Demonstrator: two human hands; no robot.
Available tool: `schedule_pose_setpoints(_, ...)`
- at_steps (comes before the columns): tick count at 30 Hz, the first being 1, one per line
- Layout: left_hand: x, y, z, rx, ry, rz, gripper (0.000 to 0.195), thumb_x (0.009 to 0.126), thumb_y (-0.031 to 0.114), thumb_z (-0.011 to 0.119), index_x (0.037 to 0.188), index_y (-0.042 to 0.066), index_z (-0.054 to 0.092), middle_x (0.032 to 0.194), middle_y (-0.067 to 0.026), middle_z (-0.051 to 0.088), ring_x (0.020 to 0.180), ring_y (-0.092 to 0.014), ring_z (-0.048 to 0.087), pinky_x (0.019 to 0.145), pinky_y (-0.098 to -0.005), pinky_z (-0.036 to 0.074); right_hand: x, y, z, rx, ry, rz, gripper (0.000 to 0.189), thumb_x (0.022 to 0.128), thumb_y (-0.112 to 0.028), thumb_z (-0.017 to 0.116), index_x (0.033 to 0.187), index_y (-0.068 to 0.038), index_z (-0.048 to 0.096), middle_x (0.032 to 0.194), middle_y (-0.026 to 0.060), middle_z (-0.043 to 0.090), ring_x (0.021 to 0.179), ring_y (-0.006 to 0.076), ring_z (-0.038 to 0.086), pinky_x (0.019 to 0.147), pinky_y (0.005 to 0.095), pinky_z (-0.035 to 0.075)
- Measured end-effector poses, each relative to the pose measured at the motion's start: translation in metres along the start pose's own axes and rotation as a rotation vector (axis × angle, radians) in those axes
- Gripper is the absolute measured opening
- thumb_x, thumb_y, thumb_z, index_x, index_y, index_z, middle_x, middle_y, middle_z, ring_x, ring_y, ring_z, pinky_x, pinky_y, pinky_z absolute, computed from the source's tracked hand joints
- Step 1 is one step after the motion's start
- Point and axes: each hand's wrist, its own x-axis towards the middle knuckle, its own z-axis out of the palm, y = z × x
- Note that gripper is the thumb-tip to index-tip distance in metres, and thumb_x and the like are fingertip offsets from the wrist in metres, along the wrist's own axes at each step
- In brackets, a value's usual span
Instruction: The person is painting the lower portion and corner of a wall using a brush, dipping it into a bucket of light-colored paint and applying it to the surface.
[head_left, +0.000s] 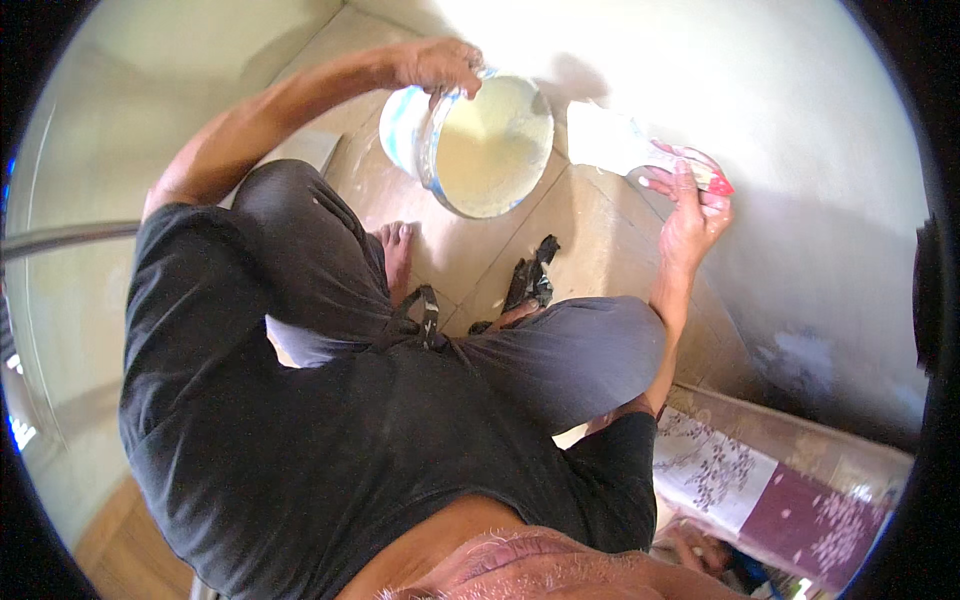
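My left hand (442, 66) grips the rim of a white and blue plastic bucket (405, 131), which is tipped so that its mouth faces me. Pale cream material coats the inside of the bucket; how deep it lies I cannot tell. In my right hand (690, 214) is a broad, flat tool with a red-tipped handle (718, 184). Its wide end (600, 139) is white, and glare hides whether that is a brush head or a coated blade. This wide end points left, near the bottom of the wall and apart from the bucket.
A pale wall (795, 247) rises on the right, with brighter patches low down. Tiled floor (457, 255) lies between my bare feet. Crumpled black material (536, 274) lies by my right foot. A floral-patterned mattress or cover (720, 465) is behind on the right. A metal rail (75, 240) stands left.
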Motion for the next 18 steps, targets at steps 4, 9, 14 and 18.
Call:
schedule_pose_setpoints(4, -0.018, 0.006, -0.002, -0.034, 0.062, -0.093, 0.027, 0.076, 0.025, 0.067, 0.090, 0.003, 0.065, 0.067, 0.0025, 0.057, 0.054, -0.004, 0.050, 0.043, -0.0234, 0.036, 0.004, 0.020, 0.006, 0.067, -0.033, 0.057, 0.022, 0.096, -0.006, 0.059, 0.112, 0.009, 0.060, 0.102, 0.0264, 0.070, 0.080, 0.0274, 0.073, 0.064, 0.0339, 0.062)
schedule_pose_setpoints(9, -0.036, -0.011, -0.016, -0.074, 0.189, -0.066, 0.028, 0.077, 0.025, 0.066, 0.095, 0.003, 0.065, 0.072, 0.0006, 0.058, 0.062, -0.010, 0.054, 0.050, -0.0257, 0.041, 0.015, 0.054, 0.011, 0.167, -0.059, 0.168, 0.026, 0.095, -0.008, 0.060, 0.116, 0.008, 0.059, 0.105, 0.0245, 0.069, 0.079, 0.0264, 0.072, 0.067, 0.0355, 0.061)
schedule_pose_setpoints(14, -0.021, -0.028, -0.016, -0.126, 0.088, -0.002, 0.031, 0.082, 0.027, 0.067, 0.094, -0.002, 0.067, 0.085, -0.0097, 0.064, 0.076, -0.019, 0.062, 0.059, -0.0341, 0.054, 0.032, 0.078, -0.004, 0.236, -0.032, 0.267, 0.033, 0.095, -0.012, 0.062, 0.121, 0.008, 0.058, 0.111, 0.0218, 0.068, 0.084, 0.0283, 0.072, 0.069, 0.0362, 0.060)
schedule_pose_setpoints(18, -0.008, -0.031, 0.004, -0.083, 0.157, -0.038, 0.036, 0.077, 0.030, 0.068, 0.092, -0.002, 0.068, 0.076, -0.0078, 0.061, 0.064, -0.018, 0.058, 0.052, -0.0322, 0.047, 0.038, 0.087, -0.010, 0.196, -0.022, 0.261, 0.033, 0.095, -0.013, 0.062, 0.121, 0.008, 0.058, 0.114, 0.0235, 0.067, 0.083, 0.0268, 0.072, 0.069, 0.0352, 0.061)
